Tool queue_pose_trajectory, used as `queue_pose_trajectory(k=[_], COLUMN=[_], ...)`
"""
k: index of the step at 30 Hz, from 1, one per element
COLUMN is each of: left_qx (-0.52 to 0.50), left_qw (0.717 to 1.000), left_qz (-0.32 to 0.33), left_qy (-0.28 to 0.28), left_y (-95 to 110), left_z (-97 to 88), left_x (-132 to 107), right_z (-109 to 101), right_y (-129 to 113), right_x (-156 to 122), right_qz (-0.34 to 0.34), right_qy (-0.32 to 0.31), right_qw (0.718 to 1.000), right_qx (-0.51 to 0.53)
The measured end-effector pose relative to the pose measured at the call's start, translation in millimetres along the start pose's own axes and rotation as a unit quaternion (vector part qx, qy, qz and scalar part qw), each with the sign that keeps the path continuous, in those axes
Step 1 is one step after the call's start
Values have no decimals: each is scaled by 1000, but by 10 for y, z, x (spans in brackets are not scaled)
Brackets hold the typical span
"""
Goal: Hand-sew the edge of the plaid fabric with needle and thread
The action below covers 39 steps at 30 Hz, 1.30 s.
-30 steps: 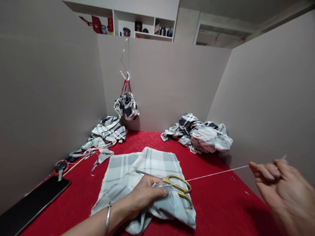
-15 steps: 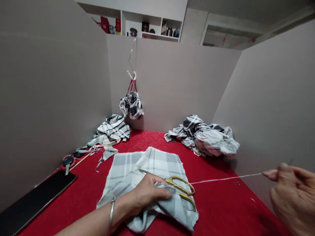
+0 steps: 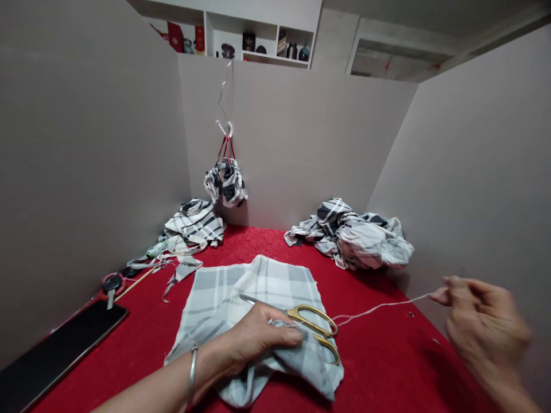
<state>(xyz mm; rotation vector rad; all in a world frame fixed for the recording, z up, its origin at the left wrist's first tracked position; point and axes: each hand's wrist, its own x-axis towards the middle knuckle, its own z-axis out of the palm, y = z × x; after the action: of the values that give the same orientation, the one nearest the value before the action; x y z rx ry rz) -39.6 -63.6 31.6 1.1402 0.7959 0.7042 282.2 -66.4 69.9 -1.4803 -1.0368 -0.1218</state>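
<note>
My left hand (image 3: 269,338), with a silver bangle at the wrist, pinches a folded part of a grey-and-white plaid cloth (image 3: 275,281) between thumb and fingers. Gold-handled scissors (image 3: 312,315) lie on the cloth just beyond that hand, which hides part of them. From the cloth a white thread (image 3: 379,308) runs rightward, slightly slack, to my right hand (image 3: 484,327). The right fingertips are pinched together on it, raised above the table at the right. A faint thin sliver shows above those fingers, too blurred to name for certain.
The red tabletop (image 3: 379,355) is walled by grey panels. Crumpled plaid fabric (image 3: 357,235) lies back right, more plaid pieces (image 3: 196,223) back left. A gathered plaid bag (image 3: 227,180) hangs from a hook. A phone (image 3: 64,350) and a key (image 3: 111,295) lie at left.
My right hand has moved left, towards the cloth, and the taut thread has gone slack. My left hand keeps its hold on the cloth. The whole view has shifted slightly.
</note>
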Motion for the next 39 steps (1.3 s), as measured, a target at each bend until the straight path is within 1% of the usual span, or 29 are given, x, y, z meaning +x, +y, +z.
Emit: queue_pose_trajectory(k=[2, 4, 5, 6, 7, 8, 9, 10, 11, 13, 17, 20, 24, 26, 31, 33, 39], left_qx=[-10, -16, -17, -17, -18, -18, -18, -17, -14, -3, 12, 10, -10, -23, -26, -22, -26], left_qw=[1000, 1000, 999, 999, 999, 999, 999, 1000, 1000, 1000, 1000, 1000, 1000, 1000, 998, 998, 997], left_qz=[-12, -23, -27, -29, -30, -30, -29, -26, -21, -13, -9, 4, 8, 3, 9, 15, 15], left_qy=[-4, 1, 4, 6, 9, 8, 4, -3, -11, -23, -22, -23, -16, -5, 52, 57, 71], left_y=[15, 24, 27, 27, 25, 21, 15, 6, -5, -27, -50, -37, -25, -29, -30, -24, -9], left_z=[22, 40, 46, 49, 49, 47, 41, 35, 28, 17, 18, 29, 46, 57, 69, 63, 26], left_x=[-1, 4, 8, 13, 18, 24, 29, 34, 39, 49, 61, 60, 58, 63, 74, 75, 68], right_z=[138, 277, 335, 383, 420, 444, 459, 465, 464, 454, 440, 450, 484, 499, 464, 435, 387], right_y=[-73, -196, -264, -326, -377, -414, -436, -446, -447, -442, -456, -445, -363, -322, -308, -327, -367], right_x=[-165, -425, -574, -722, -859, -977, -1069, -1133, -1171, -1186, -1128, -1104, -1107, -1111, -1091, -1070, -985], right_qz=[8, 11, 22, 57, 96, 135, 159, 173, 180, 179, 201, 218, 247, 265, 272, 273, 264], right_qy=[-68, -174, -240, -345, -426, -473, -510, -531, -543, -562, -608, -610, -600, -586, -567, -564, -573], right_qw=[996, 980, 963, 923, 877, 838, 805, 783, 772, 760, 724, 715, 693, 691, 704, 708, 705], right_qx=[57, 99, 117, 159, 202, 236, 259, 272, 278, 274, 257, 263, 315, 330, 329, 326, 324])
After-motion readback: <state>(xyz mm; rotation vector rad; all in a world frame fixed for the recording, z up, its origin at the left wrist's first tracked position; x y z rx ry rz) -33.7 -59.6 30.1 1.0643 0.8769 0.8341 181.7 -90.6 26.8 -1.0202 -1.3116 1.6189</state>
